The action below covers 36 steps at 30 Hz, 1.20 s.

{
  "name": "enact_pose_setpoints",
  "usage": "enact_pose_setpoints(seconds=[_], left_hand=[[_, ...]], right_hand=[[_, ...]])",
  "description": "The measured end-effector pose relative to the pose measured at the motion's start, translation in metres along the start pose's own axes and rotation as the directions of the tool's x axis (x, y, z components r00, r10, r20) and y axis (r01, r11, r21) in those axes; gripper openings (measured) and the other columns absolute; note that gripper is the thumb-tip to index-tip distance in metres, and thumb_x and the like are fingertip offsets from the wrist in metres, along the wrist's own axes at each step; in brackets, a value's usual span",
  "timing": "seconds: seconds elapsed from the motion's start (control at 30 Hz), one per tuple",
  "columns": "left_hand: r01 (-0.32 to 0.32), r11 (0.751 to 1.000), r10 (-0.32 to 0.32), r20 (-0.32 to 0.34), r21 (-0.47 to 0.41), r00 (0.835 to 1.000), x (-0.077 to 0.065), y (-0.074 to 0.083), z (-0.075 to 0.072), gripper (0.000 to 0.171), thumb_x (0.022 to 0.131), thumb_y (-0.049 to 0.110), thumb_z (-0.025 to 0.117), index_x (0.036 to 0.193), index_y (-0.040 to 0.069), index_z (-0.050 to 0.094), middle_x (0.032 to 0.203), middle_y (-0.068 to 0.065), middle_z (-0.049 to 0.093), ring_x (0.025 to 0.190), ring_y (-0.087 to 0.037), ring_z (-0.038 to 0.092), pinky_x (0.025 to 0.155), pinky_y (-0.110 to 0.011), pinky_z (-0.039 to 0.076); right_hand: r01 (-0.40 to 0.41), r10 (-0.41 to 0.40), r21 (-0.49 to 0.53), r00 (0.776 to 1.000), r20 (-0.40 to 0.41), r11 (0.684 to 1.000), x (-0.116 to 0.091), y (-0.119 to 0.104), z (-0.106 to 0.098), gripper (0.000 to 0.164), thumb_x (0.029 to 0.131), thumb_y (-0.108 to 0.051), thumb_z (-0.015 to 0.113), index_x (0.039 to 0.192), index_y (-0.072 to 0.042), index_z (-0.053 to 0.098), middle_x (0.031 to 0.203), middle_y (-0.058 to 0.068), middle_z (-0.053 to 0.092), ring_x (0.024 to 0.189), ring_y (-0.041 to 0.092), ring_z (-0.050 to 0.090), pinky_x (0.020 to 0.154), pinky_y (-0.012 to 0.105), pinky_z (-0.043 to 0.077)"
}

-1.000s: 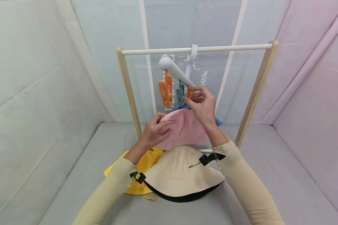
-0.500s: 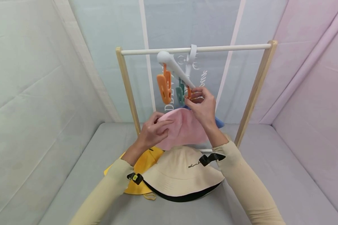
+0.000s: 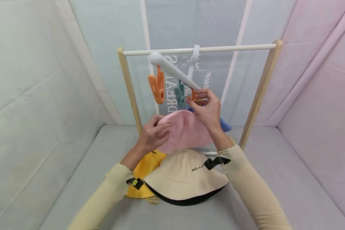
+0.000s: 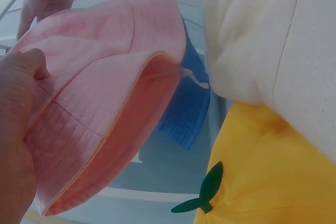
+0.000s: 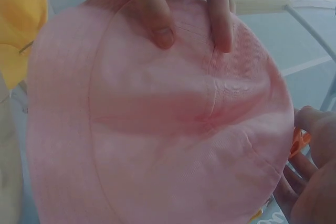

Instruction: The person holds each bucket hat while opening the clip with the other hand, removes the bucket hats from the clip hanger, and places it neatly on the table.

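Grey surface (image 3: 72, 188) stretches from the left wall (image 3: 26, 105) to the yellow hat (image 3: 145, 167). The left hand (image 3: 153, 134) pinches the pink hat (image 3: 187, 132) by its left side, above the beige hat (image 3: 181, 179), whose black script (image 3: 197, 168) is partly hidden. White backdrop letters (image 3: 171, 100) include D, R, E. The right hand (image 3: 208, 108) pinches an orange clip (image 3: 193, 94) under the hanger (image 3: 173, 71); more surface separates rack (image 3: 259, 94) and right wall (image 3: 319, 127).

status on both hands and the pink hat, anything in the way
Left hand grips pink bucket hat. Right hand pinches orange clip on white hanger. Clip's hold on hat unclear. Blue hat behind, no blockage seen.
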<state>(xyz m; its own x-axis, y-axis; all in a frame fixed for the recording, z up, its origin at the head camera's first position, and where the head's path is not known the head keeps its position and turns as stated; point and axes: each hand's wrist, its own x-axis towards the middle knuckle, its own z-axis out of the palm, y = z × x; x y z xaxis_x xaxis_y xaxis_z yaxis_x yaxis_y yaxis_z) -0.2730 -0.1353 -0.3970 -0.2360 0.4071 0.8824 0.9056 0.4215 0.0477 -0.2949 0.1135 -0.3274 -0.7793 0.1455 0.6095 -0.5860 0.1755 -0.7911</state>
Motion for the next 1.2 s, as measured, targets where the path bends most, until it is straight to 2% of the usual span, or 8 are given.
enact_pose_setpoints(seconds=[0.17, 0.33, 0.43, 0.6, 0.73, 0.9, 1.0, 1.2], left_hand=[[0.0, 1.0, 0.0, -0.018, -0.025, 1.0, -0.001, 0.0, -0.003, 0.045, 0.075, -0.009, 0.095, 0.118, 0.0, 0.083, 0.116, -0.024, 0.068, 0.103, -0.035, 0.07, 0.082, -0.047, 0.07], [0.008, 0.999, -0.01, -0.029, -0.053, 1.0, -0.002, 0.001, -0.006, 0.046, 0.076, -0.011, 0.094, 0.119, 0.001, 0.084, 0.117, -0.024, 0.068, 0.102, -0.034, 0.07, 0.083, -0.038, 0.069], [0.006, 0.997, -0.009, -0.039, -0.073, 0.999, -0.003, 0.0, -0.008, 0.047, 0.075, -0.013, 0.093, 0.119, 0.0, 0.084, 0.116, -0.024, 0.068, 0.1, -0.033, 0.069, 0.081, -0.032, 0.066], [0.003, 0.995, -0.008, -0.05, -0.099, 0.999, -0.005, -0.001, -0.01, 0.048, 0.074, -0.015, 0.091, 0.119, 0.0, 0.084, 0.114, -0.024, 0.068, 0.097, -0.033, 0.067, 0.079, -0.029, 0.062], [0.005, 0.994, -0.01, -0.047, -0.105, 0.999, -0.006, 0.0, -0.012, 0.047, 0.074, -0.015, 0.091, 0.118, 0.0, 0.084, 0.114, -0.024, 0.069, 0.099, -0.034, 0.067, 0.086, -0.022, 0.062], [0.012, 0.993, -0.017, -0.039, -0.118, 0.999, -0.007, 0.001, -0.017, 0.043, 0.074, -0.014, 0.091, 0.116, -0.002, 0.084, 0.114, -0.025, 0.068, 0.102, -0.035, 0.067, 0.1, -0.012, 0.057], [0.026, 0.992, -0.031, -0.037, -0.125, 0.999, -0.009, 0.001, -0.021, 0.042, 0.076, -0.013, 0.091, 0.116, -0.002, 0.084, 0.115, -0.026, 0.068, 0.103, -0.037, 0.067, 0.105, -0.009, 0.053], [0.049, 0.992, -0.055, -0.051, -0.119, 0.997, -0.014, 0.0, -0.027, 0.042, 0.076, -0.013, 0.089, 0.116, -0.002, 0.084, 0.115, -0.029, 0.07, 0.105, -0.039, 0.066, 0.105, -0.01, 0.051]], right_hand=[[-0.005, 0.005, -0.007, 1.0, 0.003, 1.0, 0.0, 0.0, 0.0, 0.038, 0.093, -0.006, 0.089, 0.125, 0.003, 0.07, 0.108, 0.023, 0.075, 0.073, 0.001, 0.072, 0.058, 0.018, 0.061], [-0.011, 0.01, 0.02, 1.0, 0.012, 1.0, -0.001, 0.002, -0.002, 0.038, 0.094, -0.005, 0.089, 0.126, 0.003, 0.07, 0.107, 0.021, 0.074, 0.075, 0.005, 0.073, 0.058, 0.018, 0.061], [-0.008, 0.007, 0.033, 1.0, 0.014, 0.999, -0.003, 0.004, -0.004, 0.038, 0.094, -0.002, 0.088, 0.126, 0.004, 0.071, 0.109, 0.023, 0.075, 0.078, 0.009, 0.076, 0.063, 0.017, 0.062], [-0.012, 0.011, 0.025, 1.0, 0.023, 1.0, -0.007, 0.006, -0.006, 0.038, 0.093, -0.001, 0.089, 0.126, 0.004, 0.07, 0.112, 0.026, 0.077, 0.082, 0.016, 0.077, 0.064, 0.017, 0.063], [-0.005, 0.005, 0.019, 1.0, 0.028, 1.0, -0.009, 0.007, -0.007, 0.039, 0.093, -0.001, 0.088, 0.127, 0.005, 0.07, 0.113, 0.027, 0.077, 0.081, 0.011, 0.077, 0.057, 0.019, 0.061], [0.011, -0.011, 0.012, 1.0, 0.024, 1.0, -0.011, 0.01, -0.009, 0.039, 0.093, -0.001, 0.089, 0.127, 0.006, 0.07, 0.113, 0.028, 0.076, 0.077, 0.002, 0.074, 0.056, 0.018, 0.061], [0.015, -0.015, 0.009, 1.0, 0.018, 1.0, -0.012, 0.011, -0.01, 0.039, 0.092, 0.0, 0.089, 0.126, 0.006, 0.07, 0.112, 0.028, 0.075, 0.077, 0.003, 0.075, 0.056, 0.018, 0.06], [0.023, -0.023, 0.013, 0.999, 0.03, 1.0, -0.014, 0.012, -0.012, 0.037, 0.093, 0.001, 0.088, 0.125, 0.006, 0.07, 0.112, 0.031, 0.074, 0.077, 0.007, 0.075, 0.058, 0.018, 0.061]])
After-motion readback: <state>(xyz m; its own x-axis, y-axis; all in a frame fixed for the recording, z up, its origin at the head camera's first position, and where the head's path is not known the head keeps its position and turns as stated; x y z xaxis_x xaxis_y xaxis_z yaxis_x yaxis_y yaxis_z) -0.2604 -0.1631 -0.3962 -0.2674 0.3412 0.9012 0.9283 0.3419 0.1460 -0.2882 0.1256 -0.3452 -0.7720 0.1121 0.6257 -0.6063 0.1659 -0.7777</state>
